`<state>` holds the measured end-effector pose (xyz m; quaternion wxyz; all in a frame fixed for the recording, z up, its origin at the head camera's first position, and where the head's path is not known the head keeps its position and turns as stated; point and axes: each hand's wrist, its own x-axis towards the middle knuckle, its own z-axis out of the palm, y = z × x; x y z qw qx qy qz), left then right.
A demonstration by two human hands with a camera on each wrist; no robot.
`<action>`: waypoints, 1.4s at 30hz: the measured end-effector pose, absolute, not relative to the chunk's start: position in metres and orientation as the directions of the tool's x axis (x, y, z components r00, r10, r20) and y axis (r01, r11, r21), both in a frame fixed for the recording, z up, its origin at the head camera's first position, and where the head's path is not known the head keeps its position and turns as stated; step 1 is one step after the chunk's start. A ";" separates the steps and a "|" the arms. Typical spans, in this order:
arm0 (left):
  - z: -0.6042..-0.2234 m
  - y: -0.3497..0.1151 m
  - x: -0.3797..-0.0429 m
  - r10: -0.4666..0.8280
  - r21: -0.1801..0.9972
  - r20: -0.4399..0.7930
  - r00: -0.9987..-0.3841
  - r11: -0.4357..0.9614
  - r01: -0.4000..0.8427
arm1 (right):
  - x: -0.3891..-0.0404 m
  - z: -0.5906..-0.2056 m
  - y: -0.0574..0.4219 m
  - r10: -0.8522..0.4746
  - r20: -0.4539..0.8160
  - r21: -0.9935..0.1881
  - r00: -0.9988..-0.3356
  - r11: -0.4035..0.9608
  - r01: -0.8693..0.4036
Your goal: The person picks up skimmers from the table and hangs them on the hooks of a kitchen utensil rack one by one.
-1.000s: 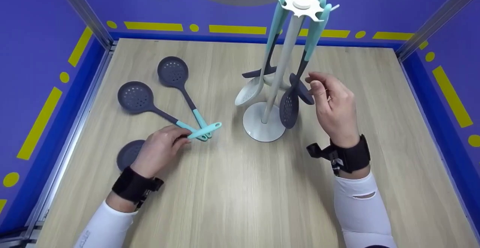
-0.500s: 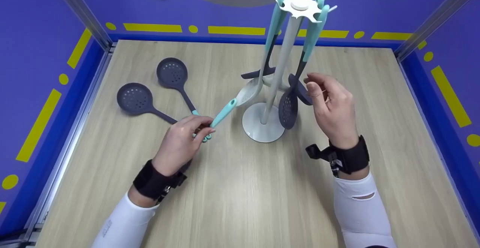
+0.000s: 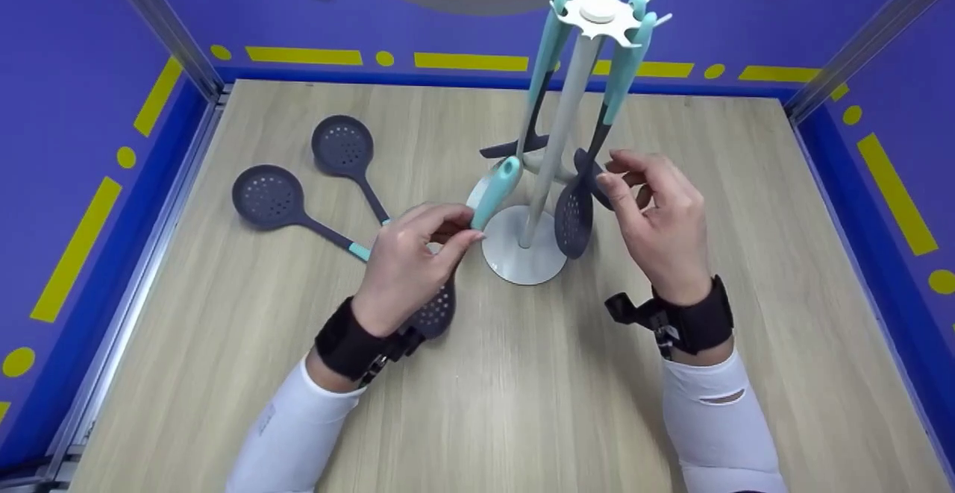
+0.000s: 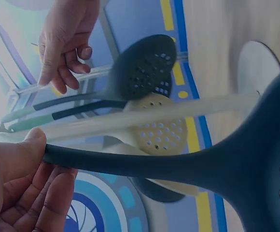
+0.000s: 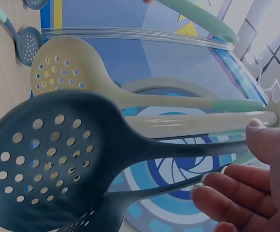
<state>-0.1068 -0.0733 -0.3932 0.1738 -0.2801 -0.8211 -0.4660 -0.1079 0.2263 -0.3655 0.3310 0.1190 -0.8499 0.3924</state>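
My left hand (image 3: 410,265) pinches a dark skimmer by its teal handle (image 3: 496,191), lifted with the handle end pointing up toward the rack. Its perforated head (image 3: 439,310) hangs below the wrist, partly covered by the hand. A white utensil rack (image 3: 556,157) stands upright on a round base, with several teal-handled utensils hung around its top. Among them are a dark hanging skimmer (image 3: 573,217) and a cream slotted one (image 5: 75,63). My right hand (image 3: 664,213) hovers just right of the hanging dark utensils, fingers loosely bent around nothing.
Two more dark skimmers, one nearer (image 3: 268,196) and one farther back (image 3: 342,146), lie on the left of the wooden table (image 3: 537,403). Blue panels (image 3: 448,30) with yellow marks close in the back and both sides.
My left hand has lifted the skimmer from the table's left side and carried it rightward to the rack, tilting its handle upward. The right hand has stayed almost in place.
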 end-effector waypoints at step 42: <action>-0.349 0.003 -0.112 0.228 0.685 0.670 -0.707 0.178 0.707 | -0.090 -0.376 0.193 -0.263 0.672 -0.417 -0.692 0.638 -0.648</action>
